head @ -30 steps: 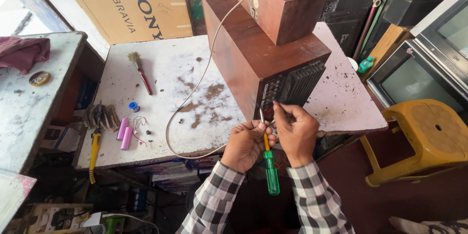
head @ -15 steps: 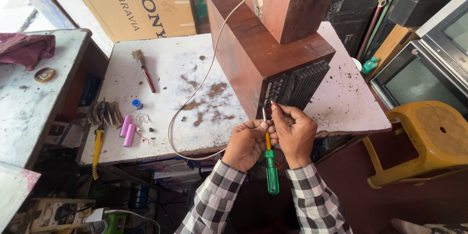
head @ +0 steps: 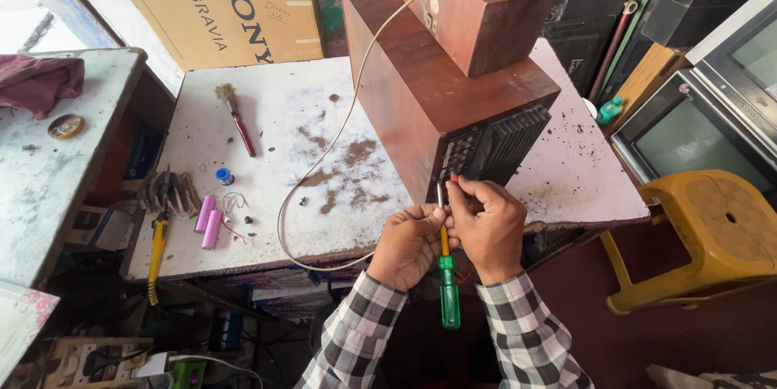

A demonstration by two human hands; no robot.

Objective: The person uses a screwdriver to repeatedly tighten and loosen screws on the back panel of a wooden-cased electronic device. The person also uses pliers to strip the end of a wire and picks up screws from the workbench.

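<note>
Big brown wooden speaker box on white worn table, smaller box stacked on top at a tilt; looks heavy, rigid, best gripped by flat side walls, not by dark ribbed rear panel. Grey cable off the small box, looping down over table edge toward hands; soft, limp, light, fine to pinch anywhere. Screwdriver at front table edge just below panel, green handle hanging down, yellow neck, metal tip up; light, stiff, smooth plastic maybe slippery, best held at the handle. Left hand closed round the shaft near the tip, fingers narrow. Right hand pinched shut on something small and red at the panel, too small to tell what; thumb and forefinger tight, touching left hand. Off to the left: brush, two pink cells, blue solder spool, pliers with yellow grip. Yellow stool on right
</note>
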